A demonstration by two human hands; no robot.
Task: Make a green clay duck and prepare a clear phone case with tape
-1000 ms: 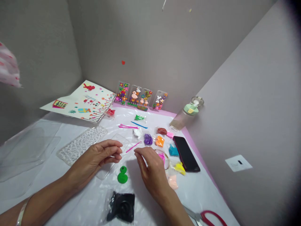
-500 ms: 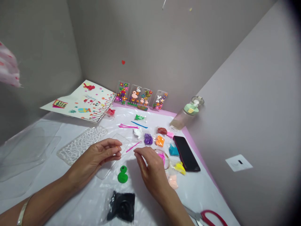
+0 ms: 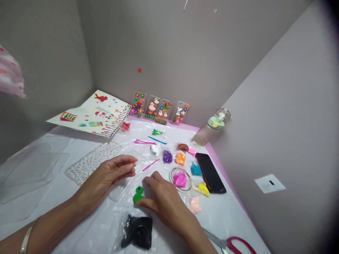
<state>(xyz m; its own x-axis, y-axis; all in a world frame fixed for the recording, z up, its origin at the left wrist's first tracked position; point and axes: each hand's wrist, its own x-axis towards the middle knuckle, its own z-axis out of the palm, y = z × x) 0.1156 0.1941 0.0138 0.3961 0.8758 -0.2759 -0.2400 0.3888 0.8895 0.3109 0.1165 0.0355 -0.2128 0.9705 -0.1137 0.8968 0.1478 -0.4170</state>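
Observation:
My left hand point(image 3: 116, 171) is pinched closed over the clear phone case point(image 3: 120, 190). A tiny orange speck shows at its fingertips, too small to name. My right hand point(image 3: 161, 194) reaches over the green clay figure point(image 3: 138, 195), thumb and fingers apart. Its thumb tip is at the figure's lower right edge; I cannot tell if they touch. The figure has a round head with a black dot on a round body and lies flat on the white sheet. Just below lies a bag of black clay point(image 3: 137, 231).
Bagged clay, including purple point(image 3: 167, 156) and orange point(image 3: 180, 158), lies right of centre beside a phone point(image 3: 211, 173). Scissors point(image 3: 238, 245) are at front right. A bottle point(image 3: 209, 128), decorated cases point(image 3: 152, 107) and a sketchbook point(image 3: 87, 116) stand behind. A patterned case point(image 3: 91, 164) lies left.
My right hand has moved down and left to the green clay figure, and its thumb has spread away from the fingers. My left hand has hardly moved.

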